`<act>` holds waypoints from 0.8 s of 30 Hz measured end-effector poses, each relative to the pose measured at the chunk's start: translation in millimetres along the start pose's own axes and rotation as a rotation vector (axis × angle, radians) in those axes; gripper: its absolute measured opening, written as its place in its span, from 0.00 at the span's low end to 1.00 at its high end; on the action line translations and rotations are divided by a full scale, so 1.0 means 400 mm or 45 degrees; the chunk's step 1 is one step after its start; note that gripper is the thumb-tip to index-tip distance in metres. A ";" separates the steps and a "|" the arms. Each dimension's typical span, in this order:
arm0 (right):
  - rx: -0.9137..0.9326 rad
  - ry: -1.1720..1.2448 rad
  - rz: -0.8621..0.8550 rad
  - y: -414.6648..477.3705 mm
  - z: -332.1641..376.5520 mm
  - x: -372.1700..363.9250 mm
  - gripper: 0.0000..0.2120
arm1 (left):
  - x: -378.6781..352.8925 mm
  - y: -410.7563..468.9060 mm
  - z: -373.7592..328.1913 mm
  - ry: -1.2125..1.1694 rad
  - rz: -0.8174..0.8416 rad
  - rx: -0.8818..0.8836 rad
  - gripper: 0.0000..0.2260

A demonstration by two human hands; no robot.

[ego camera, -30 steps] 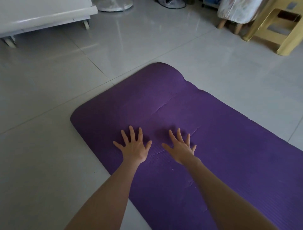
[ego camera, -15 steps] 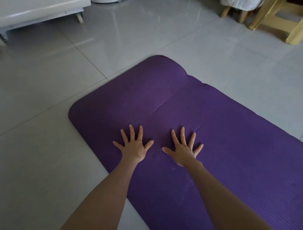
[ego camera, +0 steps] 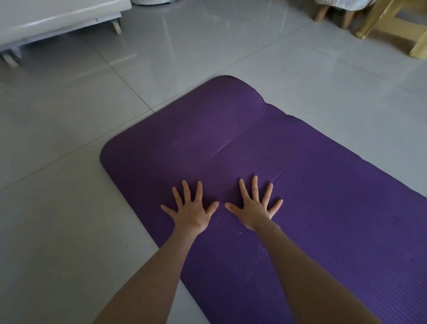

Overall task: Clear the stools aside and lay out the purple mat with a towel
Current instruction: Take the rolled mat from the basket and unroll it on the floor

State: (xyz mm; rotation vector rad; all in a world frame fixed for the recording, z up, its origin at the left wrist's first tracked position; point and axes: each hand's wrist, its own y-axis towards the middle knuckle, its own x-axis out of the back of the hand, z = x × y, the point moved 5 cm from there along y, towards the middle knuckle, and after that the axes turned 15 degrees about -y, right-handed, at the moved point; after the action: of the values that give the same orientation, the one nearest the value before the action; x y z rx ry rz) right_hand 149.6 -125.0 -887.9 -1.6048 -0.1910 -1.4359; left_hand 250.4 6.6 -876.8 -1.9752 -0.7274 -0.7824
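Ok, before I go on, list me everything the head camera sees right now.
purple mat: one, purple, unrolled on the floor, running from centre to lower right
yellow stool: one, yellow, top right corner, partly cut off
cloth-covered stool: one, pale cloth over wooden legs, top right, just left of the yellow stool
white unit on casters: one, white, top left
round base: one, white, top edge, mostly cut off
floor: glossy grey tiles
towel: none in view
left hand: flat on the mat, fingers spread
right hand: flat on the mat, fingers spread, beside the left hand
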 end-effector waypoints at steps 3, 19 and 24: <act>0.002 -0.023 -0.001 -0.021 -0.030 0.006 0.47 | -0.046 -0.040 -0.002 0.002 -0.011 0.019 0.39; -0.159 -0.049 0.024 -0.048 -0.095 -0.012 0.53 | -0.049 -0.011 0.005 0.015 0.041 0.013 0.39; -0.176 -0.033 0.038 -0.038 -0.092 -0.001 0.53 | -0.041 0.006 -0.001 0.019 0.046 -0.012 0.39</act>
State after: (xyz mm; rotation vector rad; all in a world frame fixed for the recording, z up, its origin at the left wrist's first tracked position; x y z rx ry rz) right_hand 114.1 -142.7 -885.1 -1.7316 -0.0834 -1.4325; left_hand 241.7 1.8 -890.3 -1.9839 -0.6784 -0.7793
